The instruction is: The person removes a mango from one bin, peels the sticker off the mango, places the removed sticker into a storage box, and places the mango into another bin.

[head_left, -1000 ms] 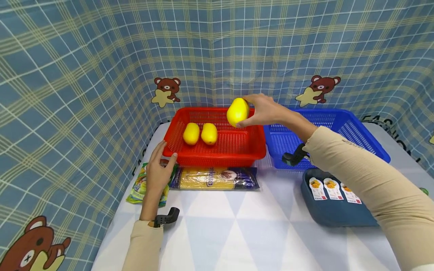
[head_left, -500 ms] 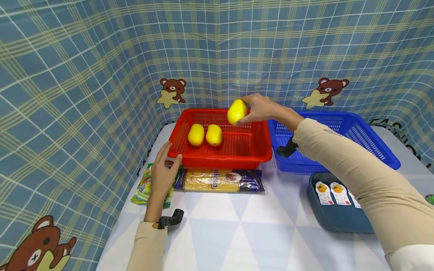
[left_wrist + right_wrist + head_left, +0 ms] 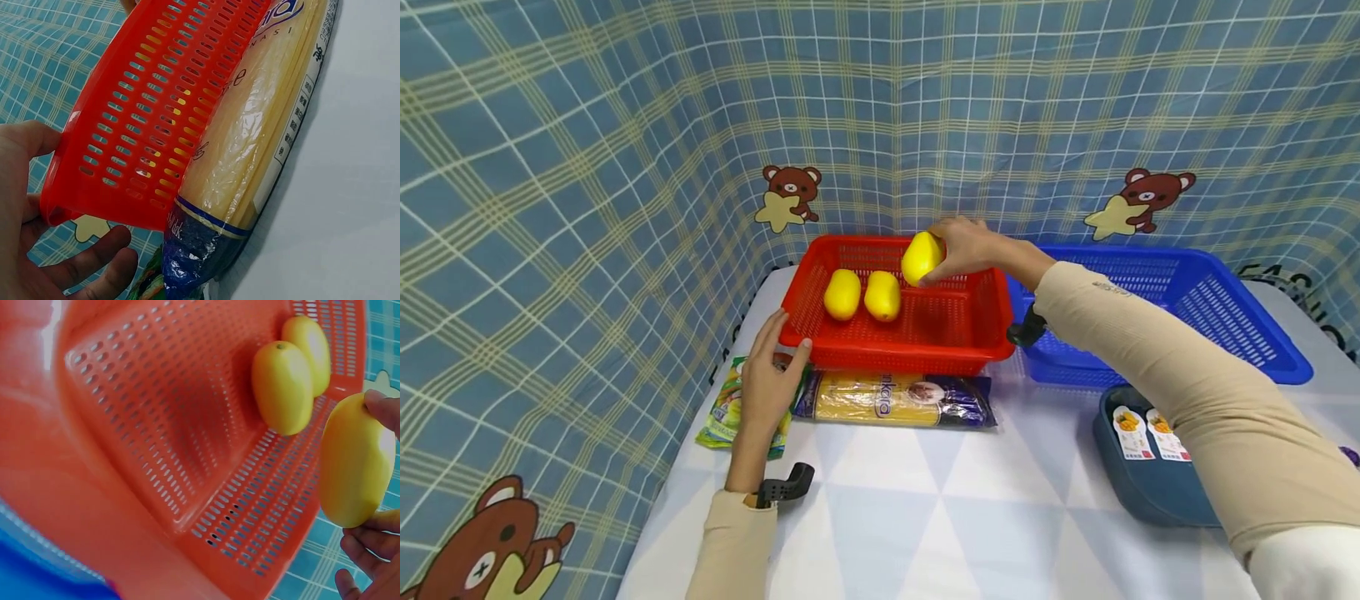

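Observation:
My right hand [image 3: 964, 247] grips a yellow mango [image 3: 921, 257] [image 3: 356, 464] just over the back of the red basket [image 3: 925, 346] [image 3: 150, 450]. Two more yellow mangoes [image 3: 862, 295] [image 3: 294, 370] lie side by side on the basket's floor at its left. My left hand [image 3: 769, 385] [image 3: 44, 250] rests against the basket's front left corner with relaxed fingers, the thumb on the front wall. A clear and blue spaghetti packet [image 3: 895, 400] [image 3: 250, 162] lies along the basket's front wall.
A green snack bag [image 3: 724, 412] lies under my left hand. A blue basket [image 3: 1240, 321] stands right of the red one, and a dark blue tray [image 3: 1142, 483] with labelled packs sits in front of it. Checked cloth walls enclose the white table [image 3: 970, 517].
My right hand has carried the mango left and lower, toward the back of the red basket. The left hand stays at the basket's corner.

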`<state>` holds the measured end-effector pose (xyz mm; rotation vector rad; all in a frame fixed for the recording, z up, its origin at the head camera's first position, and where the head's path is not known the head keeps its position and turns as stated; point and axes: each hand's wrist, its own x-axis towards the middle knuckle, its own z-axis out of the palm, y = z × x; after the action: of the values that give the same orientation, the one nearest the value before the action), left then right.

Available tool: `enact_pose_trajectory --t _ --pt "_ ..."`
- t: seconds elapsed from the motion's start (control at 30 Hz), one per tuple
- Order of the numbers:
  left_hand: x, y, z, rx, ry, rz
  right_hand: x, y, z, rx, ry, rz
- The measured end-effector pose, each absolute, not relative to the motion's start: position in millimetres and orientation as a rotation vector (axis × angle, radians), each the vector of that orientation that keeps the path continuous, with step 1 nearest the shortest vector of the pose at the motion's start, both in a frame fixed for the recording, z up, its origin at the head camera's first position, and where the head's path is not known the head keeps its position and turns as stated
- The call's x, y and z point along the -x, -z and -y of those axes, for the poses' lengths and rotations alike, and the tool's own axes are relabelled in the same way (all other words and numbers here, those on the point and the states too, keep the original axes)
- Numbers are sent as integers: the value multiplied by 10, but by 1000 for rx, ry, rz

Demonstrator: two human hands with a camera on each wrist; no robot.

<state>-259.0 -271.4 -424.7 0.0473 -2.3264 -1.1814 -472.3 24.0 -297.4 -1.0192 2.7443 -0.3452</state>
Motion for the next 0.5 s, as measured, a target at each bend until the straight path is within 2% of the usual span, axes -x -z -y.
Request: enact_pose_trajectory --t 0.5 --pt "2632 4266 2715 -49 1184 2322 4842 3238 -111 1018 174 -2695"
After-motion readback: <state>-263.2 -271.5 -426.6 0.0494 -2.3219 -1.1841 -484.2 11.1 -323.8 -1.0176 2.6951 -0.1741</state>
